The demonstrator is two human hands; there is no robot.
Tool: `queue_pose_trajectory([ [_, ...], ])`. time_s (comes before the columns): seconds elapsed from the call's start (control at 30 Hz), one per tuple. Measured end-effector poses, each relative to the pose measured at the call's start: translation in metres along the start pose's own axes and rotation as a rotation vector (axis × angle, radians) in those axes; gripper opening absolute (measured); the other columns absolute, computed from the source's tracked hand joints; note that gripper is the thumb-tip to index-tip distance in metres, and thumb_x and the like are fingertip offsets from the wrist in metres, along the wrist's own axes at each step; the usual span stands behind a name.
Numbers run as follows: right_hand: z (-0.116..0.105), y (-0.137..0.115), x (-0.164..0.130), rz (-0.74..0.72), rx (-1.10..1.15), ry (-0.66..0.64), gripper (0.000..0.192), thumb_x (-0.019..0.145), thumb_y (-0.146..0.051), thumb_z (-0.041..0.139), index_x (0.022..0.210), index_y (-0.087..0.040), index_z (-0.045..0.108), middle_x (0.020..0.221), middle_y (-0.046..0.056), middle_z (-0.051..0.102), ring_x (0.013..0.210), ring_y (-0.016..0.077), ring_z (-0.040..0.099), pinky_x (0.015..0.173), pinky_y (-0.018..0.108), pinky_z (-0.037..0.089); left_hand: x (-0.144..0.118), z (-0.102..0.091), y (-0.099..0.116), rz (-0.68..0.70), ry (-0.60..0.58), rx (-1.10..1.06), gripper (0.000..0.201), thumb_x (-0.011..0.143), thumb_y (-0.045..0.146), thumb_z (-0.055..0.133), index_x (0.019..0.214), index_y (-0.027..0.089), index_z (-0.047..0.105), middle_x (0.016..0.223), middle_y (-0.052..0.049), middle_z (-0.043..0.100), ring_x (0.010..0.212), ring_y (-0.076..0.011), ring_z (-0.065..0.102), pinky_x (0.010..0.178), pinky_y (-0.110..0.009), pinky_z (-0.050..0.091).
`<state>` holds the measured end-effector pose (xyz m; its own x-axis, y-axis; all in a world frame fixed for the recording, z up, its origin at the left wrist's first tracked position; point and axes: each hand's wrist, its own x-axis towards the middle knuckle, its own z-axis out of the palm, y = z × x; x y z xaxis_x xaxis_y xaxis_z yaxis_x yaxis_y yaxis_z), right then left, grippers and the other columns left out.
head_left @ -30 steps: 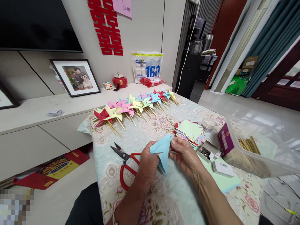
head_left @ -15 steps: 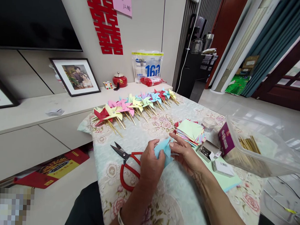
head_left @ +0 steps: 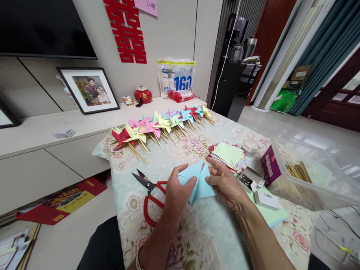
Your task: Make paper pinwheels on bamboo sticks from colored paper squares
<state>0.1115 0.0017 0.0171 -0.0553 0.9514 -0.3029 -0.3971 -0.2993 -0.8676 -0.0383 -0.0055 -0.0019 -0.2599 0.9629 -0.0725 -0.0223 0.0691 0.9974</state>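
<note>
A light blue paper square (head_left: 207,188) with slits cut in from its corners is held above the cloth. My left hand (head_left: 179,190) pinches its left part between thumb and fingers. On the other side my right hand (head_left: 222,178) grips a flap along the right edge. The sheet is bent along its middle, and a slit gapes at the top. Red-handled scissors (head_left: 150,191) lie spread on the cloth, left of my left hand. Just beyond my right hand sits a stack of cut paper squares (head_left: 227,154) in several colours.
Finished paper pinwheels on sticks (head_left: 162,124) line the table's far edge. At right are an opened small box of metal pins (head_left: 247,180), a white box (head_left: 266,201), green sheets (head_left: 273,217) and a clear plastic bin (head_left: 302,196) holding sticks. The tablecloth (head_left: 223,235) is floral.
The blue paper has gone from folded and bunched to spread flatter, its slits now showing. My hands have shifted slightly apart, still on the paper.
</note>
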Motion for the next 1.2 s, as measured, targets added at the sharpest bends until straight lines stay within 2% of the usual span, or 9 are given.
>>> queue_pose_trajectory([
  [0.13,0.001,-0.003,-0.002,-0.007,-0.018,0.019,0.09,0.049,-0.007,0.077,0.136,-0.02,0.054,0.078,-0.003,0.075,0.056,0.0124,0.062,0.05,0.022,0.041,0.004,-0.002,-0.012,-0.105,-0.116,-0.195,0.062,0.06,0.029,0.085,0.118,0.016,0.068,0.092,-0.008,0.076,0.082,-0.0239,0.068,0.076,-0.033,0.054],
  [0.27,0.0,-0.003,0.0,-0.024,0.027,0.026,0.082,0.048,-0.008,0.078,0.127,-0.02,0.059,0.084,-0.001,0.077,0.063,0.0149,0.066,0.056,0.024,0.046,0.005,0.001,-0.016,-0.166,-0.204,-0.382,0.074,0.059,0.031,0.087,0.126,0.014,0.061,0.104,-0.011,0.076,0.087,-0.0233,0.069,0.079,-0.034,0.054],
  [0.4,0.004,-0.004,-0.001,-0.044,0.073,0.022,0.08,0.048,-0.007,0.079,0.125,-0.02,0.058,0.082,0.0,0.077,0.063,0.0154,0.066,0.06,0.025,0.049,0.002,0.004,-0.01,-0.19,-0.262,-0.494,0.066,0.057,0.03,0.088,0.117,0.013,0.064,0.103,-0.01,0.075,0.081,-0.0209,0.068,0.076,-0.033,0.054],
  [0.57,0.006,-0.004,-0.005,-0.027,0.079,-0.034,0.084,0.05,-0.008,0.08,0.129,-0.018,0.055,0.083,0.001,0.077,0.064,0.0159,0.066,0.06,0.025,0.047,-0.002,0.002,-0.006,-0.172,-0.259,-0.428,0.048,0.06,0.031,0.086,0.1,0.013,0.067,0.083,-0.005,0.074,0.071,-0.0177,0.064,0.069,-0.03,0.053],
  [0.73,0.001,-0.002,-0.004,-0.031,0.029,-0.085,0.084,0.053,-0.007,0.077,0.133,-0.017,0.053,0.086,0.001,0.077,0.069,0.016,0.066,0.065,0.026,0.047,-0.004,-0.001,-0.004,-0.141,-0.233,-0.304,0.04,0.064,0.035,0.083,0.094,0.013,0.069,0.076,-0.002,0.071,0.065,-0.0156,0.061,0.063,-0.027,0.051],
  [1.0,-0.006,-0.004,-0.005,-0.011,-0.031,-0.129,0.079,0.058,-0.01,0.078,0.133,-0.021,0.056,0.083,-0.003,0.073,0.065,0.0142,0.063,0.059,0.024,0.044,-0.003,-0.004,0.004,-0.077,-0.181,-0.075,0.034,0.063,0.032,0.081,0.09,0.014,0.073,0.073,-0.001,0.072,0.063,-0.0156,0.059,0.061,-0.026,0.049],
  [1.1,-0.007,-0.003,-0.003,-0.051,-0.014,-0.1,0.08,0.061,-0.015,0.082,0.136,-0.02,0.055,0.074,-0.005,0.068,0.057,0.0117,0.058,0.055,0.023,0.042,-0.001,-0.004,-0.001,-0.063,-0.155,-0.086,0.036,0.062,0.034,0.082,0.091,0.013,0.074,0.08,-0.004,0.075,0.068,-0.0187,0.063,0.065,-0.029,0.052],
  [1.2,-0.008,-0.003,-0.002,-0.085,0.001,-0.075,0.081,0.065,-0.024,0.086,0.139,-0.018,0.053,0.076,-0.003,0.067,0.061,0.0121,0.059,0.06,0.025,0.045,0.003,-0.003,-0.01,-0.066,-0.119,-0.158,0.041,0.061,0.035,0.082,0.095,0.013,0.076,0.085,-0.007,0.078,0.071,-0.0207,0.066,0.067,-0.031,0.053],
])
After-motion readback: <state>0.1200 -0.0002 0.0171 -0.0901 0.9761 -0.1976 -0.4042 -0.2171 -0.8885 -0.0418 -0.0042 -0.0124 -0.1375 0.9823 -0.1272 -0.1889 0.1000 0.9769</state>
